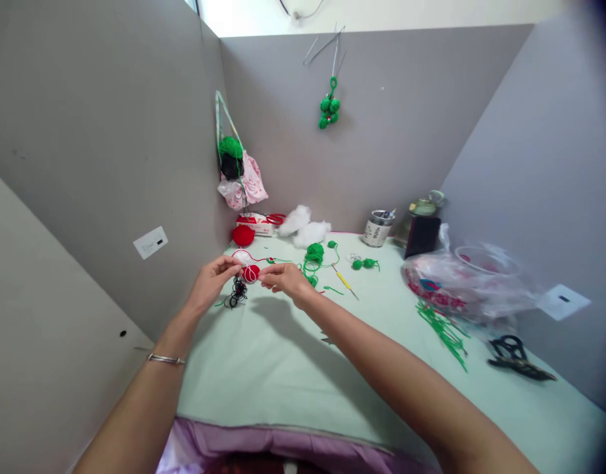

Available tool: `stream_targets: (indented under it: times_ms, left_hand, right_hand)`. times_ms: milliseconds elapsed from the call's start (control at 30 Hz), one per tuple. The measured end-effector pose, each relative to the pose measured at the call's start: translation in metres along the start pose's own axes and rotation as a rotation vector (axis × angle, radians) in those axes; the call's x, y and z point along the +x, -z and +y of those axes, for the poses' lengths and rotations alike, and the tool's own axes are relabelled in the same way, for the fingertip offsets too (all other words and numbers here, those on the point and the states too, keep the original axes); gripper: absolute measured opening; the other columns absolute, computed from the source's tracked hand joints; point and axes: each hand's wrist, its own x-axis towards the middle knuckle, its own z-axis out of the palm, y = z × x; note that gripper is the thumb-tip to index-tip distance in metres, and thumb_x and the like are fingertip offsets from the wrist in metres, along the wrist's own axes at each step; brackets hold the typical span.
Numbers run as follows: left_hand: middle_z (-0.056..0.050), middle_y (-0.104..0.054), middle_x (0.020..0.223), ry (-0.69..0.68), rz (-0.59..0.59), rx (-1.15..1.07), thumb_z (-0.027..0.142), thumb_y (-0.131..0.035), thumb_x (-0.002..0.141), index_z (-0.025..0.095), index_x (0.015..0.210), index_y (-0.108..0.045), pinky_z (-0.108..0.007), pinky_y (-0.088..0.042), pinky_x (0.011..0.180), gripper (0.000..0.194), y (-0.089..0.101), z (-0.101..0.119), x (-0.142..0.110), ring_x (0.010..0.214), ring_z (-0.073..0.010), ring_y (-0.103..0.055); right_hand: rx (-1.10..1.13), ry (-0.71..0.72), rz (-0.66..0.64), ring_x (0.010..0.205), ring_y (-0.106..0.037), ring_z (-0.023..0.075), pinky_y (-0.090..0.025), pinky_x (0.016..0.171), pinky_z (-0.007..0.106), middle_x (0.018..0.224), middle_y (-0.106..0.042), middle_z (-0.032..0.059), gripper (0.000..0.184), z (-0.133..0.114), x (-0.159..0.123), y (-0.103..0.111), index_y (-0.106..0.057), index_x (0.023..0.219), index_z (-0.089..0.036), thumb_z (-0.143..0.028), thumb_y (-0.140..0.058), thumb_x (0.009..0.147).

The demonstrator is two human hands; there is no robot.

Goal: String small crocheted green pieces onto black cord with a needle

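My left hand [211, 282] reaches to the back left of the table, thumb and finger pinched at a thin strand of white yarn [250, 275]. Facing it, my right hand [286, 280] is also pinched, at the other side of the strand's loops. Just behind the loops lies a red ball of yarn [254, 270]; whether a hand touches it I cannot tell. A white ball of yarn [242, 257] sits behind my left fingertips, with a larger red ball of yarn [243, 236] farther back. Tangled black yarn [236, 293] lies below my left fingers.
Right of my hands are green yarn [313, 255], a yellow-handled crochet hook [343, 280] and small green balls [362, 264]. White stuffing [311, 234] and a tin [379, 229] stand along the back. A plastic bag [461, 280], green strands [444, 332] and a black hair claw [520, 359] lie rightward.
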Motion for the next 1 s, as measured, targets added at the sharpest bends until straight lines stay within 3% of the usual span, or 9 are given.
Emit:
stream_targets:
  times_ms: [133, 233, 333, 433, 600, 700, 733, 867, 1000]
  left_hand:
    - [-0.003, -0.071, 0.080, -0.008, -0.021, 0.044, 0.044, -0.070, 0.079, 0.018, 0.090, -0.068, -0.031, -0.050, 0.077, 0.029, 0.002, 0.001, -0.001, 0.076, -0.0183, -0.066]
    - [-0.003, -0.070, 0.080, -0.018, -0.020, 0.109, 0.046, -0.066, 0.082, 0.019, 0.092, -0.067, -0.032, -0.050, 0.078, 0.029, 0.011, -0.005, 0.001, 0.077, -0.0189, -0.066]
    - [-0.003, -0.069, 0.077, -0.023, -0.018, 0.219, 0.044, -0.067, 0.080, 0.020, 0.089, -0.068, -0.034, -0.050, 0.078, 0.025, 0.022, -0.016, 0.003, 0.077, -0.0210, -0.064]
    - [-0.004, -0.070, 0.083, -0.039, -0.053, 0.335, 0.042, -0.069, 0.079, 0.022, 0.089, -0.071, -0.040, -0.049, 0.087, 0.023, 0.019, -0.022, 0.003, 0.087, -0.0257, -0.065]
    - [-0.009, -0.063, 0.130, -0.162, -0.229, 0.404, 0.044, -0.074, 0.077, 0.025, 0.120, -0.066, -0.045, -0.039, 0.108, 0.048, -0.028, -0.022, -0.004, 0.123, -0.0300, -0.054]
    - [-0.008, -0.067, 0.125, -0.213, -0.329, 0.421, 0.040, -0.066, 0.083, 0.025, 0.089, -0.072, -0.046, -0.037, 0.111, 0.017, -0.049, -0.026, -0.005, 0.127, -0.0303, -0.051]
    - [-0.008, -0.068, 0.121, -0.222, -0.329, 0.425, 0.039, -0.061, 0.086, 0.024, 0.079, -0.070, -0.047, -0.037, 0.111, 0.019, -0.049, -0.029, -0.003, 0.128, -0.0305, -0.050]
    - [-0.011, -0.070, 0.099, -0.226, -0.192, 0.419, 0.038, -0.061, 0.084, 0.024, 0.075, -0.067, -0.051, -0.033, 0.112, 0.018, -0.021, -0.038, 0.012, 0.117, -0.0321, -0.054]
    - [-0.011, -0.067, 0.087, -0.181, -0.050, 0.360, 0.039, -0.075, 0.071, 0.024, 0.062, -0.064, -0.050, -0.039, 0.104, 0.021, 0.004, -0.027, 0.021, 0.114, -0.0354, -0.053]
  right_hand:
    - [0.022, -0.083, -0.070, 0.097, -0.066, 0.0196, -0.057, 0.083, 0.038, 0.115, -0.065, 0.0088, 0.030, 0.008, 0.020, -0.039, -0.063, 0.118, -0.014, -0.033, -0.062, 0.095]
    - [0.064, -0.106, -0.079, 0.107, -0.064, 0.0226, -0.056, 0.089, 0.043, 0.127, -0.060, 0.0106, 0.036, 0.011, 0.024, -0.040, -0.058, 0.127, -0.016, -0.034, -0.061, 0.097]
    - [0.128, -0.095, -0.050, 0.099, -0.065, 0.0198, -0.057, 0.084, 0.039, 0.118, -0.064, 0.0091, 0.031, 0.011, 0.020, -0.019, -0.062, 0.120, -0.014, -0.033, -0.062, 0.096]
    - [0.216, -0.066, -0.009, 0.074, -0.061, 0.0110, -0.051, 0.072, 0.025, 0.083, -0.068, 0.0019, 0.019, 0.006, 0.010, 0.008, -0.070, 0.090, -0.013, -0.031, -0.073, 0.085]
    - [0.348, -0.047, -0.057, 0.060, -0.055, 0.0077, -0.045, 0.062, 0.021, 0.065, -0.063, -0.0011, 0.025, -0.012, -0.012, 0.036, -0.074, 0.078, -0.014, -0.034, -0.084, 0.068]
    - [0.404, -0.016, -0.073, 0.060, -0.056, 0.0080, -0.049, 0.063, 0.022, 0.067, -0.064, 0.0001, 0.027, -0.025, -0.029, 0.055, -0.072, 0.078, -0.014, -0.036, -0.085, 0.068]
    - [0.422, 0.000, -0.063, 0.060, -0.057, 0.0081, -0.050, 0.064, 0.022, 0.067, -0.064, 0.0001, 0.028, -0.029, -0.035, 0.063, -0.071, 0.078, -0.014, -0.036, -0.085, 0.068]
    - [0.490, 0.069, 0.028, 0.061, -0.058, 0.0077, -0.052, 0.065, 0.020, 0.067, -0.063, -0.0018, 0.024, -0.037, -0.064, 0.109, -0.068, 0.079, -0.017, -0.033, -0.084, 0.071]
    - [0.523, 0.092, 0.128, 0.059, -0.057, 0.0077, -0.051, 0.062, 0.019, 0.066, -0.061, -0.0025, 0.020, -0.033, -0.091, 0.148, -0.066, 0.078, -0.018, -0.030, -0.081, 0.075]
